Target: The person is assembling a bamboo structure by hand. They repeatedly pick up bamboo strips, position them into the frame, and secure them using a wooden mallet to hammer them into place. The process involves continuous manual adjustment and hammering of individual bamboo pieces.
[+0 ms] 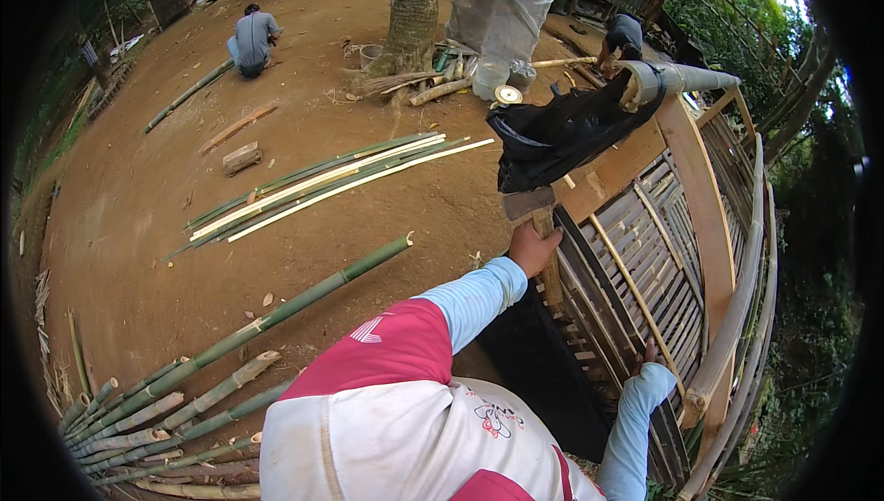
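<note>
My left hand (534,248) is wrapped round the wooden handle of a hatchet (529,204), its blocky metal head just above my fist. The handle's lower end (552,291) points down over the near side of a slatted bamboo frame (663,243). Further down that frame, my right hand (648,356) rests with curled fingers beside a long dark strip (603,285) and a thin pale bamboo stick (635,297). What lies between those fingers is too small to make out. Black cloth (562,137) hangs over the frame's far corner, next to a thick bamboo pole (686,79).
Cut bamboo poles (184,381) are piled at lower left, one reaching toward the middle. Split strips (322,183) lie on the dirt. A person squats (252,40) at far left; another bends (624,36) beyond the frame. A tree trunk (413,13) stands behind. Foliage borders the right.
</note>
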A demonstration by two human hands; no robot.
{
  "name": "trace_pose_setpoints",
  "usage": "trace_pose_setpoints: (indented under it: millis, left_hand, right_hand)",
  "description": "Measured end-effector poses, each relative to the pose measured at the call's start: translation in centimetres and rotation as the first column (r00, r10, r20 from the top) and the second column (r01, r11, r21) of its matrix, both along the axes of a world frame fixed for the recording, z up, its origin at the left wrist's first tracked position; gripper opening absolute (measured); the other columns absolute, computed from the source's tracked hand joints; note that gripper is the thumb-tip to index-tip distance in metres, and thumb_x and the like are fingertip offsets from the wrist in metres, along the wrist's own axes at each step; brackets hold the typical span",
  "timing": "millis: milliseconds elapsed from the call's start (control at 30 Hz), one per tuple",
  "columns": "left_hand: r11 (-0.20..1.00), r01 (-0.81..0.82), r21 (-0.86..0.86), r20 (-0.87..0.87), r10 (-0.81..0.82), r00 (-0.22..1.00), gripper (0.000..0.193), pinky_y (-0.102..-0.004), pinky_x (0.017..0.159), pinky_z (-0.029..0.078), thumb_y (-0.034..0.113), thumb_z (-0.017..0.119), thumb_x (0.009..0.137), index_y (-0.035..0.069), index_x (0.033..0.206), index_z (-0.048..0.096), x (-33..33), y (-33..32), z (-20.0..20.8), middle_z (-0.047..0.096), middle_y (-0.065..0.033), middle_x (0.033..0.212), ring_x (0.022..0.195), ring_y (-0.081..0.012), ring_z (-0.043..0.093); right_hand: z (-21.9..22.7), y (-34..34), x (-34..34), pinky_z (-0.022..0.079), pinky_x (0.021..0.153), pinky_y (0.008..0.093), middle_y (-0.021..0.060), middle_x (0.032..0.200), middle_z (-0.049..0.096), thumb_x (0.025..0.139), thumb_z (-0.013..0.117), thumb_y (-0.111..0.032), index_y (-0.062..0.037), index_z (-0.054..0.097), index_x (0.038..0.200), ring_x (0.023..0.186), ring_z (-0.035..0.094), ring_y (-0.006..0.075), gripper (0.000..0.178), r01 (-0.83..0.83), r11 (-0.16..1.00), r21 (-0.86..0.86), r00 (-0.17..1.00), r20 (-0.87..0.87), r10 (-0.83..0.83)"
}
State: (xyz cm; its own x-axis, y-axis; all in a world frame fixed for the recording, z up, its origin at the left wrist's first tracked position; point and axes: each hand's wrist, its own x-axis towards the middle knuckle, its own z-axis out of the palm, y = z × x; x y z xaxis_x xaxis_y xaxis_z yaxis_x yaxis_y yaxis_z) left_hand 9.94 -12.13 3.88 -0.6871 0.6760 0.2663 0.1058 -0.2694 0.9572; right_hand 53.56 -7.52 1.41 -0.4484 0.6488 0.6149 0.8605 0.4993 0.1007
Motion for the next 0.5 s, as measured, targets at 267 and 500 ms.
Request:
trace_pose_setpoints:
  millis: [267, 500]
  left_hand:
    - [0.994, -0.052, -0.097, -0.077, 0.045, 0.996, 0.046, -0.0358, 0.089, 0.046, 0.019, 0.066, 0.081, 0.0, 0.121, 0.057, -0.1, -0.1, -0.8, 0.065, -0.0195, 0.11, 0.104, -0.0293, 0.063]
    - [0.995, -0.007, -0.097, -0.23, -0.015, 0.973, 0.044, -0.0379, 0.088, 0.046, 0.017, 0.066, 0.08, 0.003, 0.122, 0.06, 2.4, -5.9, -1.4, 0.066, -0.0187, 0.106, 0.101, -0.0312, 0.062]
  right_hand:
    - [5.4, -4.7, -5.0, 0.037, 0.083, 0.0461, 0.0096, 0.087, 0.065, 0.085, 0.062, -0.032, -0.0259, 0.045, 0.139, 0.081, 0.059, 0.029, 0.057, 0.259, 0.965, -0.028, 0.941, 0.231, -0.246]
    - [5.2, -5.0, -6.4, 0.038, 0.076, 0.047, 0.0093, 0.084, 0.063, 0.083, 0.067, -0.025, -0.0231, 0.047, 0.138, 0.076, 0.056, 0.0284, 0.058, 0.096, 0.995, -0.01, 0.993, 0.066, -0.095]
